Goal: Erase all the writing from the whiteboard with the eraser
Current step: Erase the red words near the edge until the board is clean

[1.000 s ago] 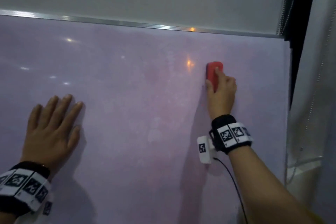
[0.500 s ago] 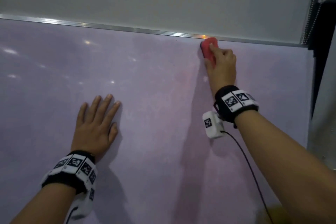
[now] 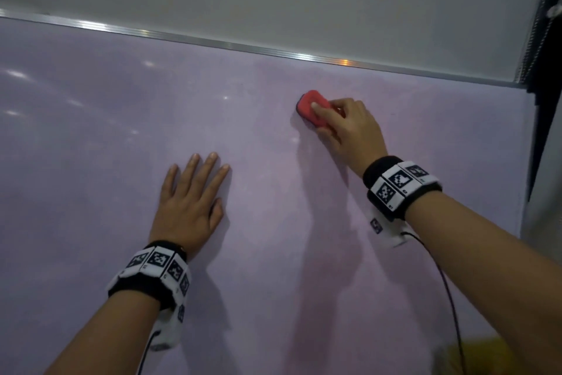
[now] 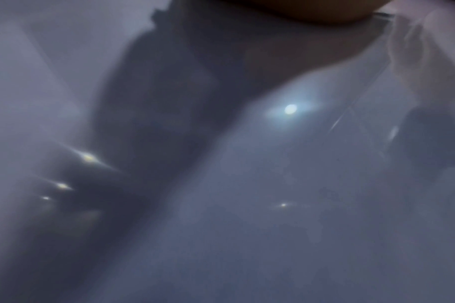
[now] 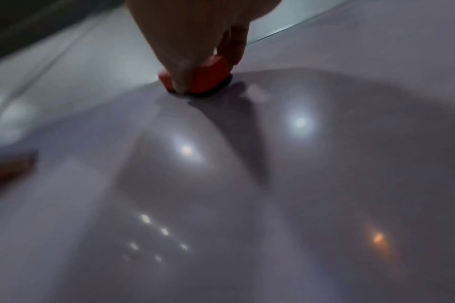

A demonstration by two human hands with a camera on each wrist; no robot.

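A small red eraser with rounded corners is held by the right hand, with the fingers curled round it, and its dark underside is pressed flat on the big shiny pale purple whiteboard. The eraser is placed high up on the right, a little below the silver top edge. The left hand is laid flat on the board, lower and to the left, with its fingers straight and apart. No writing can be seen on the board.

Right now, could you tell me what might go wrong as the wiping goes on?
1. The right hand pinches the red eraser by its edges; a hard stroke might twist it out of that grip.
2. The left hand lies flat on the whiteboard; it may smudge or cover faint residue.
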